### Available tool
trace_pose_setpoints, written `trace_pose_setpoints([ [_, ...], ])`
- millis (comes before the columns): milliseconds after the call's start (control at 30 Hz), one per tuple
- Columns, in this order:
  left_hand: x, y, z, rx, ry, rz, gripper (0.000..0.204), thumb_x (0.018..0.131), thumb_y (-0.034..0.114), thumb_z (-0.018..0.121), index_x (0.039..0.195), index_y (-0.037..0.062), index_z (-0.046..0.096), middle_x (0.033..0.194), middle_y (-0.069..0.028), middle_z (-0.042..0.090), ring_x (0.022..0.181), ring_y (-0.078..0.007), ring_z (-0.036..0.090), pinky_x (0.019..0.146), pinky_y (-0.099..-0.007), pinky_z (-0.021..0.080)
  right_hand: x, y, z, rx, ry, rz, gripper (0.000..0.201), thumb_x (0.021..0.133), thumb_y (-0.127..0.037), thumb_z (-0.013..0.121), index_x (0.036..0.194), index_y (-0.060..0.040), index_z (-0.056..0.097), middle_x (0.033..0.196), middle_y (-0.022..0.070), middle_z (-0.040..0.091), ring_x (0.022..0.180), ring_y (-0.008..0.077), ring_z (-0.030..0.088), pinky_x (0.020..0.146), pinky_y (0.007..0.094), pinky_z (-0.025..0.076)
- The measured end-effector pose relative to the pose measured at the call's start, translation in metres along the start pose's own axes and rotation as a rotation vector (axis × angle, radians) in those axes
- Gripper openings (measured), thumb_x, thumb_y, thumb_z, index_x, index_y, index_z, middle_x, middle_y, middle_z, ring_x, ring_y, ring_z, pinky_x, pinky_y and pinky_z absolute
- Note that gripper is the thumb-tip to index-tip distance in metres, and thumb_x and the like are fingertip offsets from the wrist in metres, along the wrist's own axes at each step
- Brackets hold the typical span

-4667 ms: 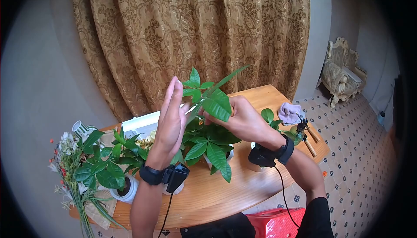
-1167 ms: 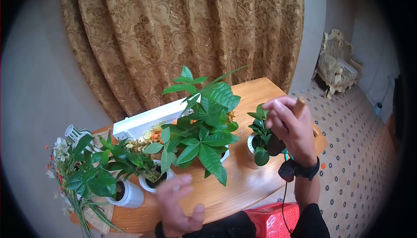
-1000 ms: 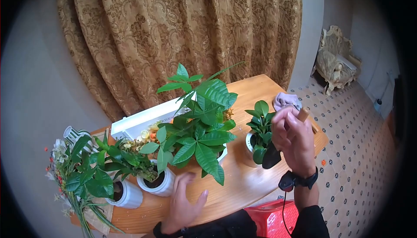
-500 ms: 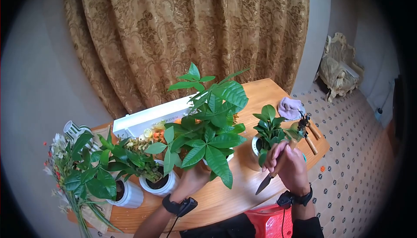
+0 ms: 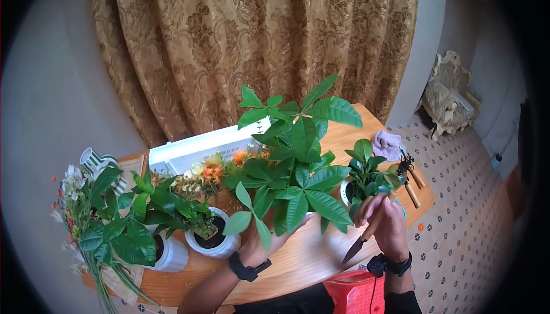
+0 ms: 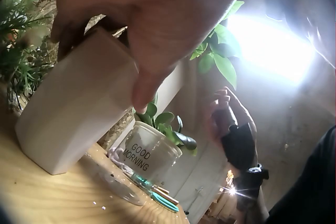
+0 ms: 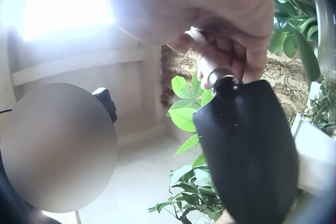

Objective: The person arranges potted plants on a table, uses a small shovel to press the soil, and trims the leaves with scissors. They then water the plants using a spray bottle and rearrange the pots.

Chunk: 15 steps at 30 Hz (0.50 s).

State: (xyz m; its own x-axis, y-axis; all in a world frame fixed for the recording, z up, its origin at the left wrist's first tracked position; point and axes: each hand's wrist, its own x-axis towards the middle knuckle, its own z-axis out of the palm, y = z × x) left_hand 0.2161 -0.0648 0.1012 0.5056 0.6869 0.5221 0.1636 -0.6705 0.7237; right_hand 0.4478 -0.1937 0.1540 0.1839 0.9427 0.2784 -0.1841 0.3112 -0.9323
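My left hand [image 5: 264, 244] grips the white faceted pot [image 6: 79, 103] of a tall plant [image 5: 298, 182] with broad green leaves. In the left wrist view the thumb lies down the pot's near side, and the other fingers are partly hidden behind it. My right hand [image 5: 391, 231] holds a small trowel [image 7: 252, 150] by its wooden handle, the dark blade pointing down over the table's front edge. Just behind the right hand is a small plant [image 5: 366, 168] in a white pot [image 6: 144, 153] marked "GOOD MORNING".
Two white pots [image 5: 213, 250] with leafy plants stand at the left, beside loose flowers [image 5: 74, 211]. A white box [image 5: 200, 145] and orange and cream blooms [image 5: 213, 171] lie behind. Wooden-handled tools [image 5: 412, 193] and a purple cloth [image 5: 387, 144] are at the right; a red stool [image 5: 355, 294] is below.
My left hand came down from the leaves to the tall plant's pot, and that plant has shifted right. My right hand picked up the trowel and lowered it, blade turning toward the front.
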Motion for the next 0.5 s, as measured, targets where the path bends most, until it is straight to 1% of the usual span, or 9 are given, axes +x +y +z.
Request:
trace_pose_setpoints([
  [33, 0.001, 0.007, -0.001, 0.044, 0.007, 0.042, 0.033, 0.087, 0.027, 0.082, 0.110, 0.0065, 0.072, 0.101, -0.0082, 0.075, 0.088, -0.0222, 0.072, 0.076, -0.0382, 0.058, 0.000, 0.000, 0.000, -0.002, -0.002, 0.001, 0.048, 0.108, -0.040, 0.041, 0.090, 0.0020, 0.057, 0.079, 0.0143, 0.059, 0.073, 0.0249, 0.060, 0.076, 0.0424, 0.054],
  [133, -0.010, -0.015, 0.007, 0.186, 0.015, 0.042, 0.035, 0.088, 0.031, 0.081, 0.111, 0.0060, 0.071, 0.102, -0.0092, 0.074, 0.091, -0.0239, 0.072, 0.077, -0.0391, 0.058, -0.001, -0.001, 0.000, -0.122, 0.013, -0.046, 0.051, 0.108, -0.040, 0.037, 0.087, 0.0021, 0.057, 0.078, 0.0159, 0.061, 0.072, 0.0240, 0.060, 0.072, 0.0370, 0.051],
  [233, -0.003, 0.000, -0.003, 0.151, -0.037, 0.017, 0.038, 0.089, 0.034, 0.080, 0.113, 0.0060, 0.070, 0.103, -0.0104, 0.073, 0.093, -0.0264, 0.071, 0.078, -0.0405, 0.058, -0.003, -0.003, 0.000, -0.204, 0.023, -0.042, 0.053, 0.108, -0.042, 0.036, 0.086, 0.0017, 0.056, 0.075, 0.0154, 0.061, 0.069, 0.0224, 0.059, 0.067, 0.0339, 0.048],
  [267, -0.007, -0.011, -0.001, 0.151, -0.037, 0.017, 0.038, 0.089, 0.034, 0.080, 0.113, 0.0060, 0.070, 0.103, -0.0104, 0.073, 0.093, -0.0264, 0.071, 0.078, -0.0405, 0.058, -0.004, -0.003, -0.001, -0.213, 0.018, -0.033, 0.053, 0.108, -0.043, 0.037, 0.086, 0.0016, 0.056, 0.075, 0.0150, 0.061, 0.068, 0.0215, 0.059, 0.066, 0.0336, 0.048],
  [333, -0.023, -0.051, 0.010, 0.866, -0.138, 0.381, 0.038, 0.090, 0.034, 0.078, 0.114, 0.0064, 0.069, 0.106, -0.0112, 0.073, 0.095, -0.0280, 0.071, 0.080, -0.0415, 0.058, -0.006, -0.002, -0.001, -0.222, 0.015, -0.022, 0.053, 0.107, -0.044, 0.037, 0.086, 0.0016, 0.056, 0.074, 0.0146, 0.061, 0.066, 0.0206, 0.058, 0.066, 0.0332, 0.048],
  [367, -0.027, -0.063, 0.015, 0.865, -0.140, 0.380, 0.038, 0.090, 0.034, 0.078, 0.114, 0.0064, 0.069, 0.106, -0.0112, 0.073, 0.095, -0.0280, 0.071, 0.080, -0.0415, 0.058, -0.007, -0.002, -0.001, -0.218, 0.009, -0.015, 0.053, 0.107, -0.044, 0.038, 0.086, 0.0016, 0.056, 0.074, 0.0144, 0.061, 0.065, 0.0204, 0.058, 0.065, 0.0330, 0.048],
  [433, -0.033, -0.082, 0.021, 0.531, -0.133, 0.325, 0.037, 0.091, 0.030, 0.077, 0.117, 0.0060, 0.067, 0.111, -0.0113, 0.072, 0.100, -0.0281, 0.070, 0.082, -0.0416, 0.058, -0.008, -0.001, -0.001, -0.214, 0.003, -0.006, 0.053, 0.107, -0.044, 0.039, 0.086, 0.0017, 0.056, 0.074, 0.0142, 0.061, 0.065, 0.0201, 0.058, 0.064, 0.0328, 0.048],
  [467, -0.037, -0.088, 0.024, 0.529, -0.134, 0.324, 0.037, 0.091, 0.030, 0.077, 0.117, 0.0060, 0.067, 0.111, -0.0113, 0.072, 0.100, -0.0281, 0.070, 0.082, -0.0416, 0.058, -0.009, 0.000, -0.001, -0.226, -0.013, -0.013, 0.052, 0.107, -0.043, 0.040, 0.087, 0.0018, 0.056, 0.074, 0.0143, 0.061, 0.065, 0.0203, 0.058, 0.064, 0.0327, 0.048],
  [500, -0.039, -0.090, 0.025, 0.413, -0.134, 0.209, 0.037, 0.091, 0.029, 0.076, 0.118, 0.0056, 0.066, 0.113, -0.0110, 0.071, 0.100, -0.0266, 0.070, 0.082, -0.0406, 0.057, -0.010, 0.000, -0.001, -0.238, -0.028, -0.020, 0.051, 0.107, -0.042, 0.041, 0.087, 0.0019, 0.055, 0.074, 0.0143, 0.061, 0.065, 0.0204, 0.059, 0.064, 0.0326, 0.048],
])
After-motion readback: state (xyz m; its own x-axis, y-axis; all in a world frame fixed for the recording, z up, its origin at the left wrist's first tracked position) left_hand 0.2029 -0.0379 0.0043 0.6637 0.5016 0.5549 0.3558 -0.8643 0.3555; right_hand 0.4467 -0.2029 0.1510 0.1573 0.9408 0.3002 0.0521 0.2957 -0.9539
